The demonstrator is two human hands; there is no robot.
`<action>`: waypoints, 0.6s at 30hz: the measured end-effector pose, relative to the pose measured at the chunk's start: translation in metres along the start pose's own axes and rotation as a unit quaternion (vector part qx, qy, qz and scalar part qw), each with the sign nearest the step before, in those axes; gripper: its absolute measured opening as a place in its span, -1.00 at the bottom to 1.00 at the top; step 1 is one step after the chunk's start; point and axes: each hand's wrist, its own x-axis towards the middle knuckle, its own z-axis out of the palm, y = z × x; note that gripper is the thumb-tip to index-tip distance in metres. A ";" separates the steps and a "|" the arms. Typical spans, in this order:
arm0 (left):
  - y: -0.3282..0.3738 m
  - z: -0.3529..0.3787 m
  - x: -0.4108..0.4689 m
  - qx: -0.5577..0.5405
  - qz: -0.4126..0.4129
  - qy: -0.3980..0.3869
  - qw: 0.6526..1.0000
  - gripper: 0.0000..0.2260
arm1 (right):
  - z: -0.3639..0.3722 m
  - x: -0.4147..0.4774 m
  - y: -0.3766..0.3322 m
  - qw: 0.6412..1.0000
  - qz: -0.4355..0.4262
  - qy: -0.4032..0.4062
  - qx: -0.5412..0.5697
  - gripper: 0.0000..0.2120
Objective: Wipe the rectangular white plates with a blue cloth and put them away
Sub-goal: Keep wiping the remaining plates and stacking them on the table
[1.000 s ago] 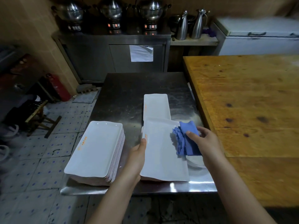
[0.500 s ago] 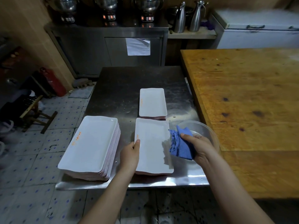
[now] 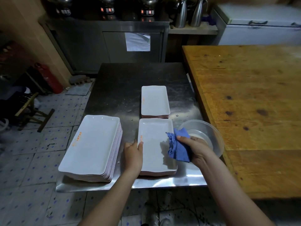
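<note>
A rectangular white plate point(image 3: 153, 144) lies flat on a short stack at the front of the steel table point(image 3: 123, 88). My left hand point(image 3: 133, 154) grips its left rim, thumb on top. My right hand point(image 3: 194, 147) holds a bunched blue cloth point(image 3: 178, 147) over the plate's right edge. A tall stack of the same plates point(image 3: 92, 145) stands at the front left. A lower stack point(image 3: 154, 101) sits just behind the held plate.
A clear plastic bowl point(image 3: 210, 134) sits at the table's right edge, partly behind my right hand. A large wooden table point(image 3: 254, 103) adjoins on the right. Steel cabinets with pots and jugs line the back wall. A stool point(image 3: 31, 108) and red cylinder point(image 3: 48, 77) stand on the left floor.
The plate was lowered from a tilt to lie flat on the front stack. My right hand with the cloth drew back to the plate's right edge, which uncovered the plastic bowl.
</note>
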 end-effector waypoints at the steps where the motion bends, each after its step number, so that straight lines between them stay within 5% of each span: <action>1: 0.000 0.001 0.001 -0.004 0.002 -0.008 1.000 -0.69 | 0.001 0.001 0.000 1.000 -0.001 -0.001 0.000 -0.86; 18: 0.059 -0.040 0.055 0.176 0.190 -0.078 0.963 -0.63 | -0.009 0.016 -0.019 0.997 -0.035 0.015 0.064 -0.87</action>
